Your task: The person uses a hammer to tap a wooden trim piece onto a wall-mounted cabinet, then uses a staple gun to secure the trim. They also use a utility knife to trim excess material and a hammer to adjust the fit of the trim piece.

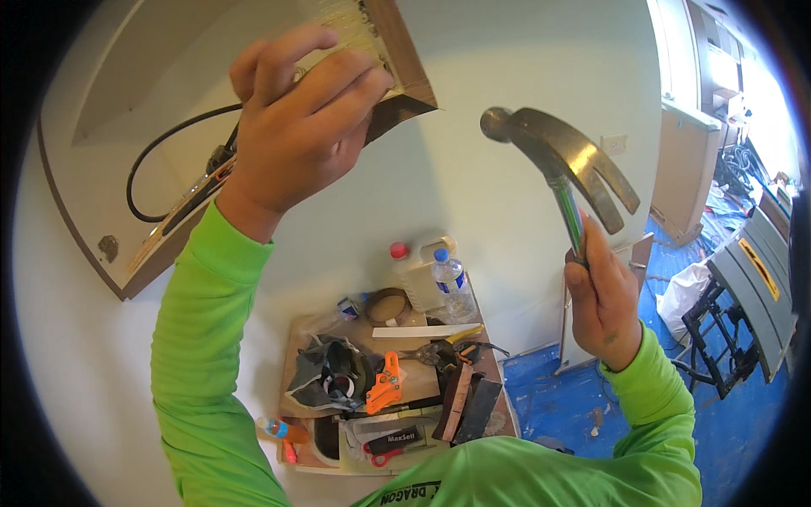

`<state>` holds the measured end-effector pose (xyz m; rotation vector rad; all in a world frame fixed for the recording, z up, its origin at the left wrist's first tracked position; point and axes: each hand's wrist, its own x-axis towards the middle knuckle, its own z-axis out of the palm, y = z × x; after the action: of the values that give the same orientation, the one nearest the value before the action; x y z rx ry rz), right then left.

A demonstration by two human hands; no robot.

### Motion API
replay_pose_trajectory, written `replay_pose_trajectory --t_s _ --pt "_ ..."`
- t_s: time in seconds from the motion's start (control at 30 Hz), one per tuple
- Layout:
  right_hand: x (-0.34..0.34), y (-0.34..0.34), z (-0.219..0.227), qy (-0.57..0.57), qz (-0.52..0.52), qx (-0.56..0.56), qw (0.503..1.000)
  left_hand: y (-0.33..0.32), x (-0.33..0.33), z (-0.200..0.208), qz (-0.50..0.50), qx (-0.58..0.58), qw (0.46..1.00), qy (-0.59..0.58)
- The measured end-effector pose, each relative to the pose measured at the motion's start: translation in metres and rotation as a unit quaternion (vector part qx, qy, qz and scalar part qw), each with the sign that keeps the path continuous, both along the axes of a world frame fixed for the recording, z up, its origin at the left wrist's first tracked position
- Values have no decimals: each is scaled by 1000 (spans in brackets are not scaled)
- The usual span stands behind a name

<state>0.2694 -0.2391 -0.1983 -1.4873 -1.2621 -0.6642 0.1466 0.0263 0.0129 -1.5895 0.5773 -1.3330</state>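
Observation:
My right hand (601, 304) is wrapped around the handle of a claw hammer (541, 144), held up in front of the pale wall. Its metal head is at the top, round face to the left and claw to the right. My left hand (308, 114) is raised at the lower edge of a wall cabinet (405, 59) with brown wood trim. The fingers are bent and closed; the thumb and whatever lies between them are hidden behind the hand. Left of that wrist, a black cable (135, 182) loops across the cabinet's pale underside.
Below stands a worktop (296, 346) crowded with a dark bag (329, 372), an orange tool (384, 384), pliers (431, 353), a tape roll (389, 308), a jug (414, 275) and a clear bottle (454, 287). Blue sheeting (541, 397) covers the floor; a grey folding machine (752, 279) stands right.

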Motion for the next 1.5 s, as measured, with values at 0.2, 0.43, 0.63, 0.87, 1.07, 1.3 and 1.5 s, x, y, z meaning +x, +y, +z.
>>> replay_pose_trajectory --t_s 0.2,0.43,0.63,0.87,1.07,1.3,1.5 --pt "31 -3 -41 66 49 16 996 -13 -7 3 25 -50 997 47" --pt "86 -2 -107 225 171 23 959 -2 -7 14 4 -85 996 -38" --pt "136 -17 -170 349 232 -46 907 -30 -7 -16 -69 -321 937 -121" --pt "166 -40 -185 488 267 -96 826 -97 5 -54 -128 -746 654 6" --pt "175 -42 -184 474 278 -103 829 -113 23 -38 -88 -830 551 -20" --pt "177 -53 -178 489 275 -111 821 -112 25 -36 -98 -823 558 -25" --pt "182 -66 -174 491 263 -114 822 -110 37 -40 -150 -820 548 -69"
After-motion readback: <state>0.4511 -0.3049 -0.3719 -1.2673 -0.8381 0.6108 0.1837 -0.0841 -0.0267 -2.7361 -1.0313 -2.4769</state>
